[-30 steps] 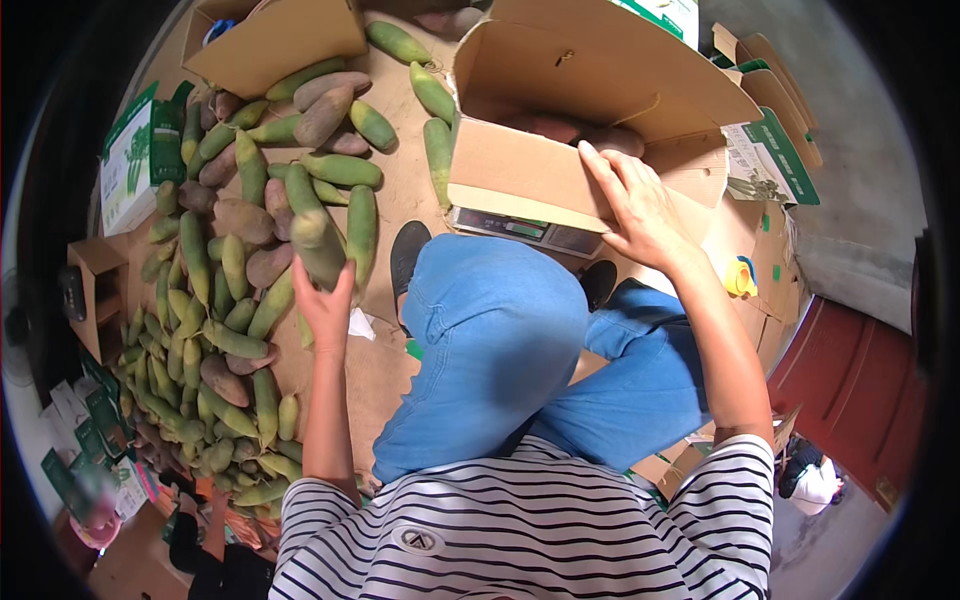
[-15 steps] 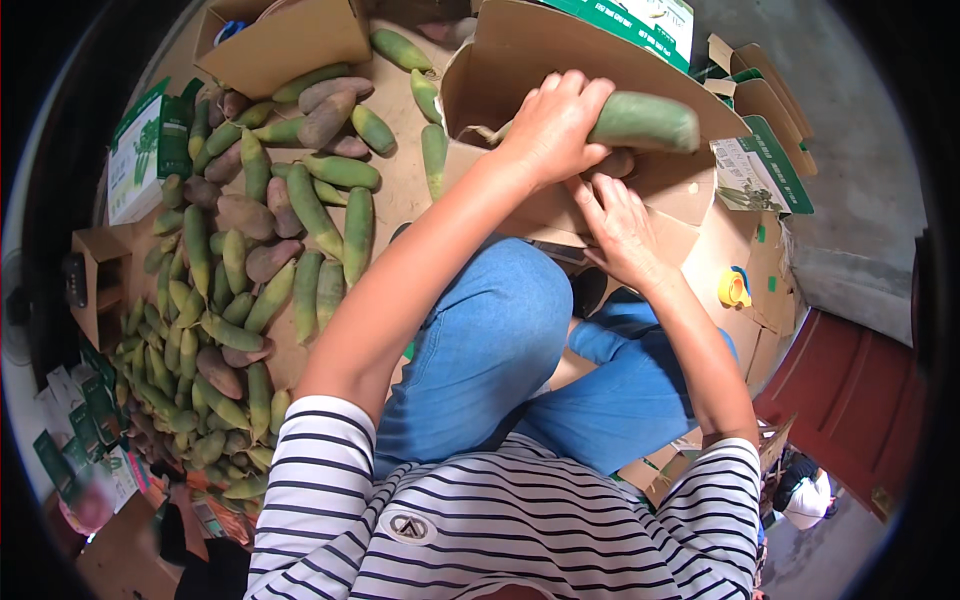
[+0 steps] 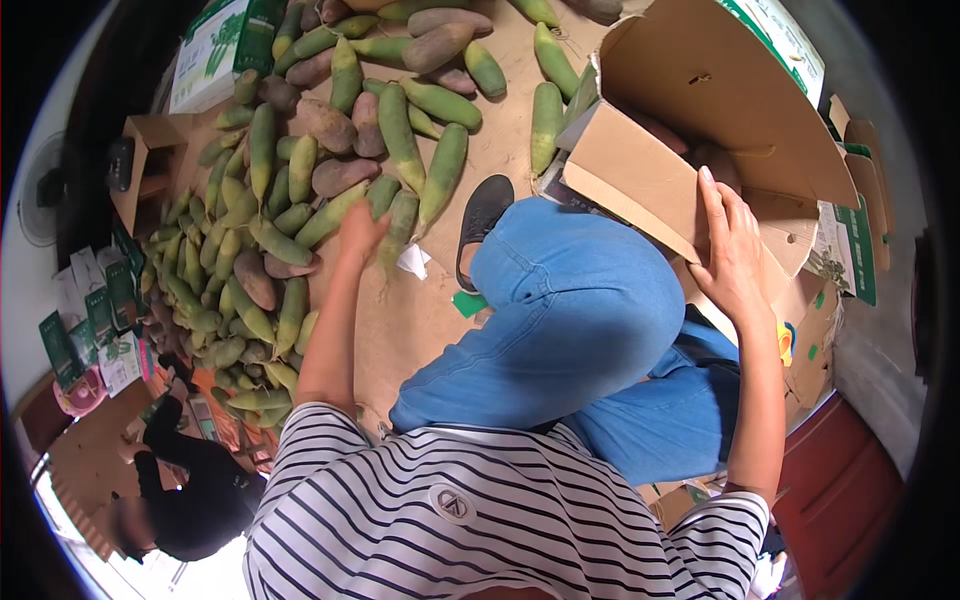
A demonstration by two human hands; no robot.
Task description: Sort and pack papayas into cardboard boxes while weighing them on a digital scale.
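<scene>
A big heap of long radishes [image 3: 223, 225] lies on the tan floor [image 3: 395, 352], some green and some purple-brown. Behind it are a green and white box [image 3: 214, 50] and a small brown box [image 3: 150, 172]. A person in dark clothes [image 3: 195, 515] is down at the lower left. A bent knee in blue jeans [image 3: 600, 275] sits in the way, between the left hand and the open brown box [image 3: 745, 95]. A black shoe [image 3: 487, 212] and a bit of white paper [image 3: 413, 262] are near the knee.

The green radish [image 3: 402, 220] by the left hand is on the floor at the heap's right edge. It is long, thick and a bit pale. The open box has a few dark, round lumps inside.

The left hand [image 3: 362, 230] reaches down by that radish, over the edge of the heap. I cannot tell if its grip is closed on anything. The right hand [image 3: 733, 250] rests on the box's front flap [image 3: 628, 165]. Its grip is wide, with the thumb spread from the fingers.
</scene>
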